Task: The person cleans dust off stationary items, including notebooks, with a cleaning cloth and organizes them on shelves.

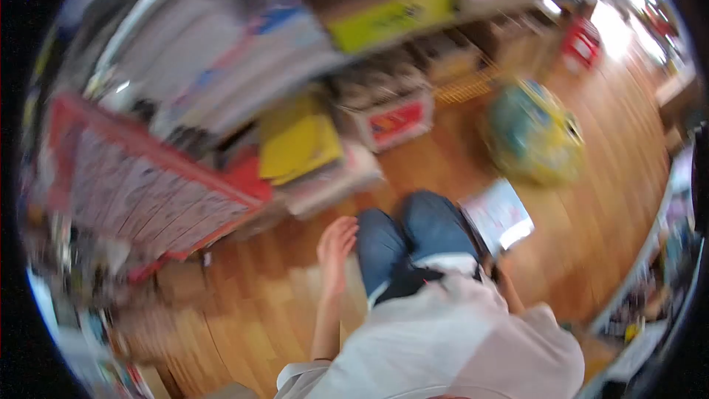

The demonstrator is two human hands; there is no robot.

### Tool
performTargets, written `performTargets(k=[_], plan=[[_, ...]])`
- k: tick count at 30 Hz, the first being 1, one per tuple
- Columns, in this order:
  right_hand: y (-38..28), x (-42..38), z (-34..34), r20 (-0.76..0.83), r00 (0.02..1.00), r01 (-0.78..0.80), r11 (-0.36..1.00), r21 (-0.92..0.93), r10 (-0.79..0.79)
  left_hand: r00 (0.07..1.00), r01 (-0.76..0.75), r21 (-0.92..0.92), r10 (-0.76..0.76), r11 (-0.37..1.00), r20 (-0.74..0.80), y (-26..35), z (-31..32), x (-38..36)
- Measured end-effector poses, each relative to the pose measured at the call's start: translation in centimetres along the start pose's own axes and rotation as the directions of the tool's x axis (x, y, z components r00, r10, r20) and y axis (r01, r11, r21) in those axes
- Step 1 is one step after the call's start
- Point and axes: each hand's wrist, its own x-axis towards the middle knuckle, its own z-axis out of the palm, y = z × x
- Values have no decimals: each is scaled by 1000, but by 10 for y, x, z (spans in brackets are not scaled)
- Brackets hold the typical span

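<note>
My left hand (338, 245) hangs beside my left knee with its fingers loosely extended and nothing in it. On the other side, my right hand (490, 264) is mostly hidden beside my thigh. It grips the lower end of a flat, glossy packet (499, 216) with a pale, printed face, which sticks out past my right knee. Blur hides what is printed on it. Beyond the packet, a yellow-tinted, see-through plastic bag (533, 131) with something green in it lies on the floor.
Shelving with paper stacks (295, 55) runs along the left and front. Low down stand a yellow stack (299, 139), a white box with a red label (395, 122) and a large red-edged printed pack (148, 177). Wooden floor (613, 199) stretches right; a red item (581, 44) stands farther off.
</note>
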Motion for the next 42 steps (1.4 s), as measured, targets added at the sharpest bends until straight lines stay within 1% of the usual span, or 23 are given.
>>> performTargets(k=[1, 2, 4, 6, 7, 9, 12, 14, 15, 17, 18, 20, 22, 24, 30, 32, 34, 35, 37, 38, 40, 41, 42], plan=[[-30, 27, -6, 84, 995, 54, 996, -77, -47, 992, -120, 168, 113, 978, 52, 18, 1, 4], [56, 32, -48, 157, 984, 110, 980, -168, -83, 976, -215, 331, 191, 919, 103, 36, -1, 3], [-2, 85, -58, 246, 965, 183, 908, -377, -93, 816, -548, 559, 544, 622, 195, 99, 3, 9], [-106, 81, -59, 283, 958, 207, 774, -598, -38, 607, -702, 610, 757, 368, 242, 168, 11, 22], [-116, 87, -58, 249, 965, 207, 816, -540, -81, 505, -782, 545, 819, 301, 273, 203, 21, 33], [-153, 87, -58, 185, 973, 207, 887, -412, -141, 179, -703, 679, 870, -214, 459, 274, 42, 52], [-206, 77, -57, 225, 931, 348, 885, -310, -287, -109, -531, 565, 712, -632, 694, 368, 76, 105], [-218, 75, -48, 278, 880, 437, 886, -158, -385, 237, -320, 703, 665, -635, 708, 418, 63, 161], [-227, 66, -50, 284, 873, 445, 885, -134, -396, 233, -324, 707, 671, -629, 704, 432, 64, 167], [-249, 40, -60, 320, 859, 440, 896, -66, -399, 410, -354, 755, 633, -552, 656, 454, 74, 166], [-258, 29, -69, 350, 851, 425, 905, -22, -392, 399, -361, 748, 632, -557, 664, 457, 71, 170], [-254, 24, -74, 370, 871, 363, 931, -44, -323, 193, -392, 629, 609, -671, 769, 459, 64, 178], [-247, 18, -80, 320, 867, 384, 921, 59, -382, 264, -366, 696, 648, -618, 714, 450, 63, 170], [-242, 23, -80, 286, 849, 429, 896, 115, -444, -13, -342, 607, 649, -717, 761, 438, 65, 159], [-344, -9, -127, 332, 769, 404, 818, 410, -546, -244, -154, 429, 455, -890, 856, 367, 84, 83], [-342, 0, -103, 267, 832, 202, 715, 669, -486, -220, -162, 400, 428, -902, 876, 324, 91, 41], [-414, -55, -152, 477, 598, -111, 523, 845, -644, -196, -329, 348, 424, -878, 884, 279, 90, 9], [-433, -63, -156, 481, 597, -115, 525, 843, -642, -163, -410, 336, 430, -848, 888, 257, 88, -6], [-452, -70, -158, 470, 251, -488, 309, 817, -846, -106, -548, 309, 431, -777, 896, 216, 86, -31], [-450, -71, -153, 476, 251, -492, 312, 812, -843, -82, -605, 294, 425, -740, 901, 197, 86, -41], [-440, -74, -140, 434, 416, -538, 169, 826, -799, -81, -670, 238, 388, -703, 918, 160, 78, -45], [-437, -89, -151, 387, 515, -355, 221, 908, -765, -74, -704, 216, 372, -677, 925, 144, 76, -42], [-440, -86, -153, 496, 590, -170, 502, 848, -637, -66, -736, 197, 358, -648, 931, 127, 71, -39]])
